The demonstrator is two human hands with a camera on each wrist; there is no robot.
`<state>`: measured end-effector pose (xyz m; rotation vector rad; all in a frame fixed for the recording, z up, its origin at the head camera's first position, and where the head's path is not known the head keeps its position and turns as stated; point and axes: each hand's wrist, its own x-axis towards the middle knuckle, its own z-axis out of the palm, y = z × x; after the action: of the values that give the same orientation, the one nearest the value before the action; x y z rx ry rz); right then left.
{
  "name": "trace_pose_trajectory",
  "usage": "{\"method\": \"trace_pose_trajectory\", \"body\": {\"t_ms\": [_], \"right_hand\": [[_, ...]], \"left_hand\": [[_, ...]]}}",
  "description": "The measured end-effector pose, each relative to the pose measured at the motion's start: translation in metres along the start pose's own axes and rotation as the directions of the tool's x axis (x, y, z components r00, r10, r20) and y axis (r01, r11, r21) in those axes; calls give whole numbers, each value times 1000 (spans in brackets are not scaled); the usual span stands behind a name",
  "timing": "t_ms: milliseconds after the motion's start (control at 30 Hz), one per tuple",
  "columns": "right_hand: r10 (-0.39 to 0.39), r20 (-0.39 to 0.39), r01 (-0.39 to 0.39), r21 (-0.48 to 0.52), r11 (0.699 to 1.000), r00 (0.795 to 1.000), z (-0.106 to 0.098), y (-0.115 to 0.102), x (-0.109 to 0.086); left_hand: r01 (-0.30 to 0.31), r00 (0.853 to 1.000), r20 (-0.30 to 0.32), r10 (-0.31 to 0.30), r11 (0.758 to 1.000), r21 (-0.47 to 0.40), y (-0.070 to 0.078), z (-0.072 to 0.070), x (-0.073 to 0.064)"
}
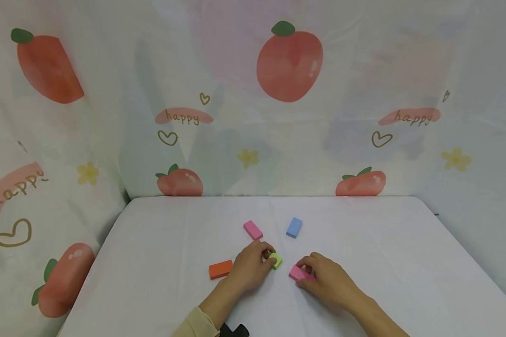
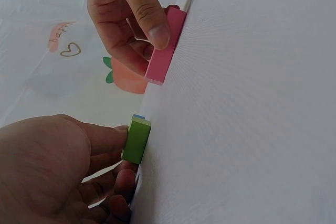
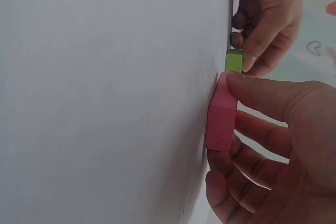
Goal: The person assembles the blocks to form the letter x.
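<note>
My left hand (image 1: 250, 266) pinches a lime-green block (image 1: 276, 260) between thumb and fingers, low over the white table. In the left wrist view the green block (image 2: 136, 140) shows a long face, with the thumb along its edge. To the right, my right hand (image 1: 331, 281) grips a pink block (image 1: 298, 273) by its sides. The right wrist view shows this pink block (image 3: 222, 114) close at the tabletop, thumb at its far end and fingers at the other side. A gap separates the two held blocks in the head view.
An orange block (image 1: 220, 269) lies left of my left wrist. Beyond the hands lie a second pink block (image 1: 253, 230) and a blue block (image 1: 294, 228). The white table (image 1: 383, 243) meets a fruit-printed cloth backdrop (image 1: 291, 140). A black object (image 1: 235, 331) shows beside the left sleeve.
</note>
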<state>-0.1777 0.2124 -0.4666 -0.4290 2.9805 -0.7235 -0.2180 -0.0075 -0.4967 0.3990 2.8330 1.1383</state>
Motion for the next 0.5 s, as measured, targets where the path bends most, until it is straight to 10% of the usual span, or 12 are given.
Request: {"method": "trace_pose_trajectory", "body": {"t_ms": [500], "right_hand": [[-5, -2, 5, 1, 1000, 1000, 2, -4, 3]], "left_hand": [[-18, 1000, 13, 18, 1000, 0, -1, -2, -1]]}}
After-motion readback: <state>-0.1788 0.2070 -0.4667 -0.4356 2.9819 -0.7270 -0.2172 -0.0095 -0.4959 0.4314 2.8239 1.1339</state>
